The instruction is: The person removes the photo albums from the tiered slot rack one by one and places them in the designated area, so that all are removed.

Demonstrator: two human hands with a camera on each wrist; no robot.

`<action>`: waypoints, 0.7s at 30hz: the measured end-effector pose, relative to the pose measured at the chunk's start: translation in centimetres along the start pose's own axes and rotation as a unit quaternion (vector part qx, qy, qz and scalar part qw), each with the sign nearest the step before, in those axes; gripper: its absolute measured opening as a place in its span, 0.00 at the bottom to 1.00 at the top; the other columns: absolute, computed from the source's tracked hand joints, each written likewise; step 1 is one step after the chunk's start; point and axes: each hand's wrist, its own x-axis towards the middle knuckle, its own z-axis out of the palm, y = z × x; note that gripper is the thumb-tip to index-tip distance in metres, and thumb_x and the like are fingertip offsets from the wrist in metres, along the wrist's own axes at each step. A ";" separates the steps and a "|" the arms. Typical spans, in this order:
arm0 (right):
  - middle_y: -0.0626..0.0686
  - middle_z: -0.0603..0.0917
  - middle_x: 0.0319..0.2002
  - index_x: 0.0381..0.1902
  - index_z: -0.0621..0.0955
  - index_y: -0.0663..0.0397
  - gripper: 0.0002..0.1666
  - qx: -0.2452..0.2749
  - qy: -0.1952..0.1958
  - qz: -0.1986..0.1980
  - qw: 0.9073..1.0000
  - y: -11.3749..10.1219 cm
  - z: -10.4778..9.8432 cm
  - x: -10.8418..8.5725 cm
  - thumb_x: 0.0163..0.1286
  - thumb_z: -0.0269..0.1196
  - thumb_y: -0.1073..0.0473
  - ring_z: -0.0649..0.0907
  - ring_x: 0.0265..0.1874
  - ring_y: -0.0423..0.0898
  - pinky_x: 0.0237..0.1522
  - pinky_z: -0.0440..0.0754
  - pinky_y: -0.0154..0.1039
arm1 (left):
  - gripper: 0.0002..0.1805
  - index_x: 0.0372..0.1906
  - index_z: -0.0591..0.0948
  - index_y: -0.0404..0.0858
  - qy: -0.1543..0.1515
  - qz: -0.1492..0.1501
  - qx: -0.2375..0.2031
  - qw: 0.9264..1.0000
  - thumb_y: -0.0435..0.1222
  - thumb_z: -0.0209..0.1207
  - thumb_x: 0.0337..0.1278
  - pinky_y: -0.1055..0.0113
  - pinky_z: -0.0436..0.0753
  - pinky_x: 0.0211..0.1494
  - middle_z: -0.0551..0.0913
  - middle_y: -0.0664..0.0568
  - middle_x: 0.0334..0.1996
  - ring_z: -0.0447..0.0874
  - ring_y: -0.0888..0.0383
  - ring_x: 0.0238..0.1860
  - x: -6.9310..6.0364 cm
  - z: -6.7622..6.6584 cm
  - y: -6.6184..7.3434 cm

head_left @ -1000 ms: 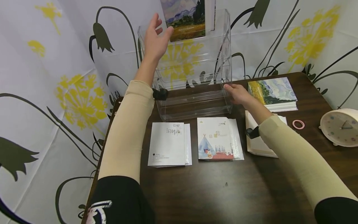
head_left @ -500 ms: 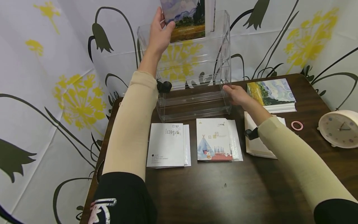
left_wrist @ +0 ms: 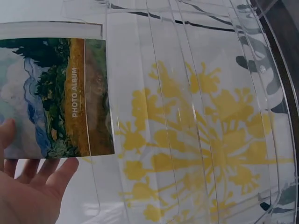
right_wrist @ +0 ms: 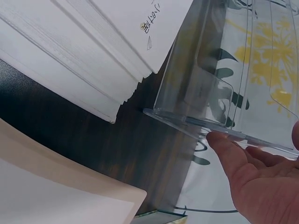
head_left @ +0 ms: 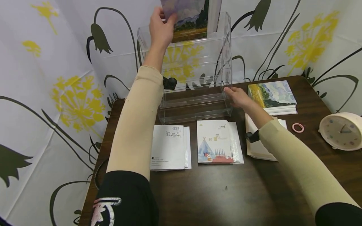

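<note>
My left hand [head_left: 161, 29] holds a photo album [head_left: 189, 18] by its left edge, thumb on the painted landscape cover. The album stands in the top tier of a clear acrylic display rack [head_left: 195, 116]; its upper end is cut off in the head view. In the left wrist view, the words PHOTO ALBUM show on the cover [left_wrist: 46, 102], and fingers lie along its edge. My right hand [head_left: 238, 96] grips the rack's right side panel low down, its fingers outside the panel in the right wrist view.
Before the rack lie two stacks of booklets, a white-covered stack [head_left: 169, 147] and a tent-picture stack [head_left: 215, 142]. Further right are a beige-edged stack [head_left: 254, 141], painted-cover albums [head_left: 272, 94], a pink ring [head_left: 298, 127] and a clock [head_left: 340, 131]. Patterned cloth [head_left: 70, 47] hangs behind.
My left hand has moved up and right from beside the photo album and taken hold of its left edge. The right hand stays at the rack's side.
</note>
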 end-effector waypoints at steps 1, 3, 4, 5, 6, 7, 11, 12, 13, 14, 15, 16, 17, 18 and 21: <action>0.67 0.62 0.69 0.74 0.58 0.65 0.40 -0.001 -0.003 0.000 1.000 -0.1 0.0 0.0 0.79 0.46 0.41 0.64 0.69 0.60 0.64 0.70 0.56 | 0.15 0.55 0.74 0.40 0.003 0.002 -0.002 1.000 0.41 0.57 0.69 0.77 0.73 0.52 0.78 0.53 0.52 0.76 0.63 0.54 0.0 0.0 0.0; 0.67 0.60 0.71 0.75 0.56 0.65 0.41 -0.001 -0.007 -0.001 1.000 -0.2 0.0 -0.1 0.79 0.45 0.41 0.63 0.70 0.60 0.65 0.69 0.57 | 0.14 0.55 0.73 0.40 0.001 0.014 -0.010 1.000 0.41 0.56 0.70 0.76 0.73 0.50 0.80 0.53 0.53 0.76 0.64 0.52 -0.1 0.0 0.0; 0.67 0.60 0.72 0.75 0.55 0.65 0.41 -0.001 -0.008 0.000 1.000 -0.3 0.0 -0.1 0.79 0.45 0.41 0.62 0.70 0.61 0.65 0.69 0.57 | 0.14 0.55 0.73 0.40 -0.001 0.026 -0.013 1.000 0.40 0.56 0.70 0.75 0.73 0.49 0.81 0.53 0.53 0.76 0.64 0.51 -0.2 0.0 -0.1; 0.66 0.59 0.72 0.76 0.55 0.64 0.41 0.000 -0.010 0.000 1.000 -0.3 0.1 -0.1 0.79 0.45 0.41 0.61 0.71 0.61 0.65 0.68 0.58 | 0.14 0.55 0.72 0.40 -0.001 0.041 -0.012 0.999 0.40 0.55 0.71 0.74 0.72 0.47 0.82 0.52 0.52 0.77 0.65 0.47 -0.3 0.0 -0.3; 0.66 0.59 0.72 0.76 0.54 0.64 0.41 0.000 -0.011 0.001 1.000 -0.4 0.1 -0.1 0.79 0.45 0.41 0.61 0.71 0.61 0.65 0.68 0.57 | 0.14 0.55 0.72 0.39 0.001 0.058 -0.009 0.998 0.40 0.54 0.71 0.73 0.72 0.45 0.82 0.52 0.50 0.76 0.65 0.44 -0.5 0.0 -0.4; 0.67 0.59 0.72 0.76 0.54 0.64 0.41 0.000 -0.012 0.002 1.000 -0.4 0.1 -0.2 0.79 0.45 0.41 0.61 0.71 0.61 0.65 0.67 0.57 | 0.14 0.56 0.72 0.39 0.005 0.077 0.000 0.997 0.40 0.53 0.71 0.73 0.71 0.43 0.83 0.51 0.48 0.75 0.65 0.41 -0.7 0.0 -0.6; 0.66 0.60 0.72 0.75 0.56 0.64 0.40 0.005 -0.014 0.005 1.000 -0.4 0.3 -0.1 0.79 0.46 0.42 0.62 0.70 0.60 0.66 0.67 0.57 | 0.14 0.54 0.73 0.36 0.031 0.150 0.022 0.988 0.40 0.53 0.71 0.74 0.70 0.41 0.83 0.50 0.43 0.74 0.64 0.36 -1.2 0.1 -1.2; 0.66 0.60 0.72 0.75 0.56 0.64 0.40 0.006 -0.014 0.004 1.000 -0.4 0.4 -0.2 0.79 0.46 0.42 0.62 0.70 0.60 0.65 0.67 0.57 | 0.15 0.55 0.73 0.36 0.037 0.162 0.019 0.986 0.40 0.54 0.70 0.76 0.71 0.43 0.83 0.50 0.44 0.76 0.65 0.37 -1.3 0.1 -1.3; 0.66 0.60 0.71 0.75 0.57 0.64 0.39 0.007 -0.014 0.002 1.000 -0.4 0.4 -0.2 0.79 0.46 0.42 0.62 0.70 0.61 0.65 0.68 0.57 | 0.16 0.57 0.73 0.35 0.042 0.178 0.014 0.983 0.39 0.54 0.70 0.76 0.73 0.44 0.83 0.50 0.45 0.78 0.65 0.40 -1.3 0.1 -1.4; 0.66 0.60 0.71 0.75 0.57 0.64 0.40 0.007 -0.014 0.001 1.000 -0.4 0.4 -0.2 0.79 0.46 0.42 0.63 0.70 0.61 0.65 0.68 0.57 | 0.18 0.59 0.72 0.35 0.046 0.188 0.007 0.981 0.38 0.54 0.70 0.77 0.74 0.45 0.83 0.50 0.47 0.79 0.65 0.43 -1.4 0.1 -1.4; 0.67 0.60 0.71 0.75 0.56 0.65 0.40 0.009 -0.015 0.002 1.000 -0.3 0.4 -0.2 0.79 0.46 0.42 0.63 0.70 0.61 0.65 0.68 0.57 | 0.20 0.62 0.71 0.35 0.050 0.196 0.000 0.979 0.38 0.54 0.71 0.77 0.74 0.45 0.83 0.50 0.49 0.80 0.65 0.44 -1.4 0.1 -1.4; 0.67 0.60 0.71 0.75 0.56 0.64 0.40 0.010 -0.014 0.002 1.000 -0.3 0.4 -0.3 0.79 0.46 0.42 0.63 0.70 0.61 0.65 0.68 0.57 | 0.21 0.64 0.71 0.35 0.056 0.203 -0.006 0.977 0.38 0.54 0.71 0.77 0.74 0.45 0.83 0.51 0.50 0.81 0.65 0.45 -1.5 0.1 -1.3; 0.67 0.60 0.71 0.75 0.55 0.64 0.40 0.011 -0.013 0.003 1.000 -0.3 0.3 -0.3 0.79 0.46 0.42 0.62 0.70 0.61 0.65 0.68 0.57 | 0.22 0.65 0.70 0.34 0.064 0.214 -0.018 0.975 0.37 0.54 0.71 0.77 0.75 0.45 0.83 0.51 0.51 0.81 0.65 0.45 -1.6 0.0 -1.1; 0.67 0.60 0.71 0.75 0.55 0.64 0.40 0.011 -0.012 0.004 1.000 -0.2 0.3 -0.4 0.79 0.46 0.43 0.62 0.70 0.61 0.65 0.68 0.57 | 0.23 0.66 0.69 0.34 0.074 0.227 -0.030 0.970 0.35 0.55 0.71 0.77 0.74 0.43 0.83 0.50 0.49 0.81 0.65 0.43 -1.6 -0.1 -1.0; 0.68 0.59 0.71 0.76 0.55 0.64 0.39 0.010 -0.010 0.004 1.000 -0.2 0.1 -0.5 0.79 0.46 0.43 0.62 0.70 0.62 0.65 0.67 0.58 | 0.20 0.63 0.72 0.32 0.110 0.266 -0.065 0.956 0.32 0.55 0.70 0.76 0.71 0.37 0.83 0.54 0.36 0.76 0.66 0.30 -2.0 -1.1 0.0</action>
